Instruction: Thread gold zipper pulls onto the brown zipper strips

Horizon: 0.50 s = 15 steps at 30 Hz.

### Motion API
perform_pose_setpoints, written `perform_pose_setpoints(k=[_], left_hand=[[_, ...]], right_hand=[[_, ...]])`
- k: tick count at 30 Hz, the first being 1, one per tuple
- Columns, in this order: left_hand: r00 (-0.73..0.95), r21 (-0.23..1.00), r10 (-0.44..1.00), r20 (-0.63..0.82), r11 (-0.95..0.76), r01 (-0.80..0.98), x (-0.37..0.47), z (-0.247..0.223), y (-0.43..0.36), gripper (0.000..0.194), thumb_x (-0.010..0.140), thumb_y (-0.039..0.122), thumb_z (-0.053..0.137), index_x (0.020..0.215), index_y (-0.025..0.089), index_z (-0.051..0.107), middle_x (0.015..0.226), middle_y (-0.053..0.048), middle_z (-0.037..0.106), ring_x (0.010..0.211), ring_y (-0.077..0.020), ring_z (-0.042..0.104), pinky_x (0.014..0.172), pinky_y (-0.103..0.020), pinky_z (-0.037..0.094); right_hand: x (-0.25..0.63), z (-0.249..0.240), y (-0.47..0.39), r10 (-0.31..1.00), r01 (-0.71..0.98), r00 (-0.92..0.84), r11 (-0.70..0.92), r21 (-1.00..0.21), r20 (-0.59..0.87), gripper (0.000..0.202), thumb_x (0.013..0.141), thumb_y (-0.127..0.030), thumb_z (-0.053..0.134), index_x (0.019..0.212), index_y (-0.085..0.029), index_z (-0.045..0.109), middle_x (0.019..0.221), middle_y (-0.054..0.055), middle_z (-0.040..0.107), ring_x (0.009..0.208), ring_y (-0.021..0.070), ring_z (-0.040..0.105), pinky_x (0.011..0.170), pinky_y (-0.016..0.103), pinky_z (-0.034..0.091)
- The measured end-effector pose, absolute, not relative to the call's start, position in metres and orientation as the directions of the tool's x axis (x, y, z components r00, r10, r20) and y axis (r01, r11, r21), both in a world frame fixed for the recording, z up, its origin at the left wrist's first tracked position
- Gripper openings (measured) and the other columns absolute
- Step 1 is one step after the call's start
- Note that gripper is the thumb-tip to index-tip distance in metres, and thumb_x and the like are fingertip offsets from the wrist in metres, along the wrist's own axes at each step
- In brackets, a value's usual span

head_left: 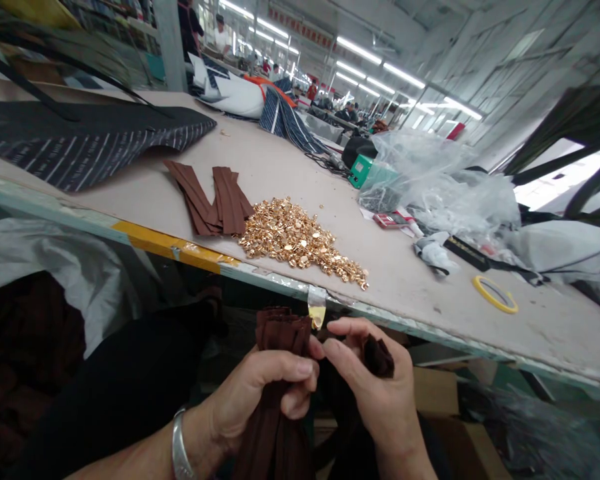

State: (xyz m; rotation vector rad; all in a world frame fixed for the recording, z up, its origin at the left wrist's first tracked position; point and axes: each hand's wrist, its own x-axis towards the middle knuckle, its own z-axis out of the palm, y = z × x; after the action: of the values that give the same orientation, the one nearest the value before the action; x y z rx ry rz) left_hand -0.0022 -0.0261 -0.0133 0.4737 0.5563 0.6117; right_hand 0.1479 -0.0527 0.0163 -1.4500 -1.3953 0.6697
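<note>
My left hand (275,383) is closed round a thick bundle of dark brown fabric strips (283,333), whose ends stand up above the thumb while the rest hangs down. Close beside it, my right hand (375,380) curls round more dark brown fabric (379,357). Its thumb and forefinger come up to the left fingertips; whether they pinch a small piece there cannot be made out. A small gold fastener (316,322) shows just above those fingertips, by a strip of clear tape on the table edge. Beyond the hands lies a heap of small gold metal fasteners (293,233).
More brown strips (225,203) lie left of the heap on the table (430,313). Striped dark fabric (100,147) is at the far left. On the right are a yellow tape roll (495,294), clear plastic bags (430,173) and a green box (363,170). Cardboard (437,393) is underneath.
</note>
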Motion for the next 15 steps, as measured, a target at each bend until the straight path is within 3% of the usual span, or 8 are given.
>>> perform_pose_setpoints(k=[4,8,11,15], left_hand=[[0.552,0.738,0.775,-0.309,0.561,-0.375,0.001,-0.008,-0.027,0.012,0.063,0.024,0.07,0.064,0.014,0.063,0.047,0.005,0.046,0.045,-0.008,0.037,0.048,-0.023,0.027],[0.522,0.843,0.822,-0.228,0.435,-0.317,0.003,-0.004,-0.027,0.022,0.061,0.019,0.071,0.05,0.016,0.052,0.047,0.006,0.045,0.048,-0.0076,0.037,0.048,-0.022,0.028],[0.527,0.813,0.809,-0.26,0.478,-0.333,0.001,-0.006,-0.027,0.015,0.061,0.018,0.074,0.058,0.014,0.06,0.053,0.004,0.053,0.051,-0.0089,0.043,0.051,-0.021,0.033],[0.453,0.721,0.815,-0.361,0.552,-0.42,-0.004,-0.012,-0.023,0.023,0.069,0.034,0.077,0.072,0.015,0.065,0.063,0.0,0.063,0.057,-0.0125,0.054,0.056,-0.024,0.042]], right_hand=[[0.143,0.019,-0.063,0.98,0.351,0.158,0.056,-0.934,0.119,0.015,0.075,-0.032,0.074,0.082,-0.019,0.071,0.055,-0.006,0.049,0.048,0.009,0.04,0.044,0.022,0.031],[0.131,0.02,-0.061,0.981,0.369,0.164,0.04,-0.928,0.107,0.012,0.074,-0.029,0.073,0.071,-0.019,0.068,0.062,-0.003,0.057,0.055,0.0108,0.049,0.051,0.022,0.039],[0.136,0.016,-0.058,0.98,0.275,0.187,0.019,-0.961,0.073,0.02,0.078,-0.031,0.071,0.065,-0.018,0.064,0.062,-0.002,0.057,0.058,0.0107,0.049,0.055,0.023,0.04],[0.152,0.005,-0.059,0.967,0.015,0.23,-0.116,-0.993,-0.11,0.026,0.074,-0.041,0.076,0.074,-0.017,0.065,0.055,-0.006,0.047,0.045,0.0055,0.033,0.042,0.019,0.027]])
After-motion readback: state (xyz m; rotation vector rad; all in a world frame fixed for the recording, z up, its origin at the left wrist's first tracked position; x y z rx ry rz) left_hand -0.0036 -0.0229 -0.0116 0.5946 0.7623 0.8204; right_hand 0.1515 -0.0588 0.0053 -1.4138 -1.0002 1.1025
